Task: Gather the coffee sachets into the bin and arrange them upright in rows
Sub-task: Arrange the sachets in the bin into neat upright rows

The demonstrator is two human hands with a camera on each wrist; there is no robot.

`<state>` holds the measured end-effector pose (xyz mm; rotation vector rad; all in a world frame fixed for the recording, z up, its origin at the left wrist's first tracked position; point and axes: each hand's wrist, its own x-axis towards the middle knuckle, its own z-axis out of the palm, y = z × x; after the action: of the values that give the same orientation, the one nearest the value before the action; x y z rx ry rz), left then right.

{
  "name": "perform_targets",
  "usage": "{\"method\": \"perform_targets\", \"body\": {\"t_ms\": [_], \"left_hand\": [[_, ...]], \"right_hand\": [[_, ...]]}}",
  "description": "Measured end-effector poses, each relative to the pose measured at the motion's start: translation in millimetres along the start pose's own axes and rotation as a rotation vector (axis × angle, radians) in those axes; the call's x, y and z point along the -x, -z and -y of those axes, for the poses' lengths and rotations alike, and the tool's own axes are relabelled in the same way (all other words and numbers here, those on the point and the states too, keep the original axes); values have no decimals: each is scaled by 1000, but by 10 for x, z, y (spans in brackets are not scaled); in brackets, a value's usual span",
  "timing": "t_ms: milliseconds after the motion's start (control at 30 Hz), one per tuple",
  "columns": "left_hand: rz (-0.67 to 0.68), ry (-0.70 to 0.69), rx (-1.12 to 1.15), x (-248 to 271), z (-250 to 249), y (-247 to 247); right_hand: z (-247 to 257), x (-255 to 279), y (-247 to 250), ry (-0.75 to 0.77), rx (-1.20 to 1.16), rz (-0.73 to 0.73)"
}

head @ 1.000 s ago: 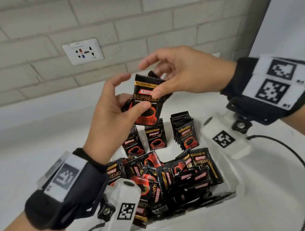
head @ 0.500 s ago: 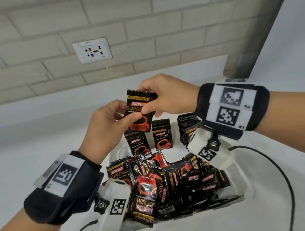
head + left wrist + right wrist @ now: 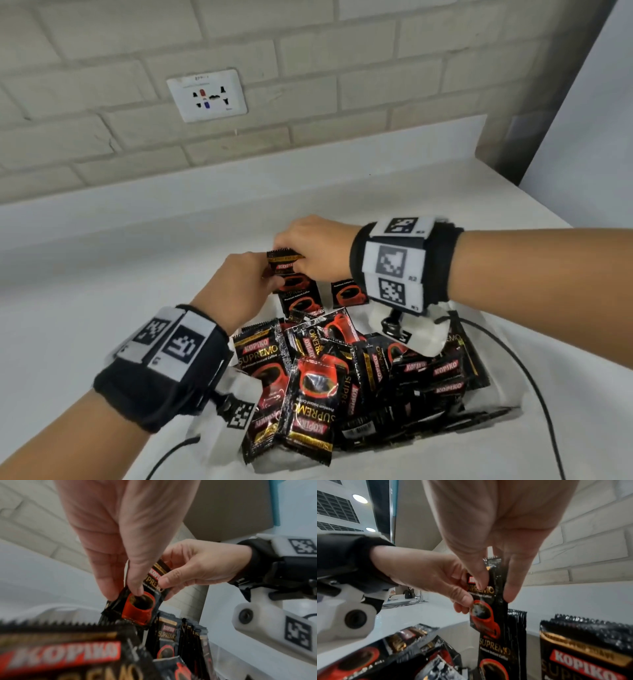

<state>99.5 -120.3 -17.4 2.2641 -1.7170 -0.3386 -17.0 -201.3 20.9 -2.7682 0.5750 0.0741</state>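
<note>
Both hands hold one black Kopiko Supremo sachet (image 3: 286, 270) upright at the far end of the white bin (image 3: 507, 346). My left hand (image 3: 246, 281) pinches its lower left side, thumb on the printed red cup (image 3: 139, 607). My right hand (image 3: 308, 250) pinches its top edge, thumb in front (image 3: 479, 577) and fingers behind. The held sachet (image 3: 488, 609) hangs just above upright sachets (image 3: 301, 301) standing in rows at the bin's far end. A loose heap of sachets (image 3: 342, 377) fills the near part of the bin.
The bin sits on a white counter (image 3: 102, 291) against a brick wall with a power socket (image 3: 207, 96). A black cable (image 3: 534, 377) curves along the bin's right side; another cable (image 3: 171, 452) runs off at the near left.
Both hands have lowered the held sachet from chest height down to the upright rows at the far end of the bin. The right hand's grip has moved to the sachet's top edge.
</note>
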Motion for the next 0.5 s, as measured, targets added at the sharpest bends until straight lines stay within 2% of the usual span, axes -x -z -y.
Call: {"method": "perform_targets", "body": {"t_ms": [233, 500], "left_hand": [[85, 86, 33, -58, 28, -111], [178, 103, -131, -122, 23, -120]], "right_hand": [[-23, -120, -195, -39, 207, -20], [4, -175, -237, -15, 254, 50]]}}
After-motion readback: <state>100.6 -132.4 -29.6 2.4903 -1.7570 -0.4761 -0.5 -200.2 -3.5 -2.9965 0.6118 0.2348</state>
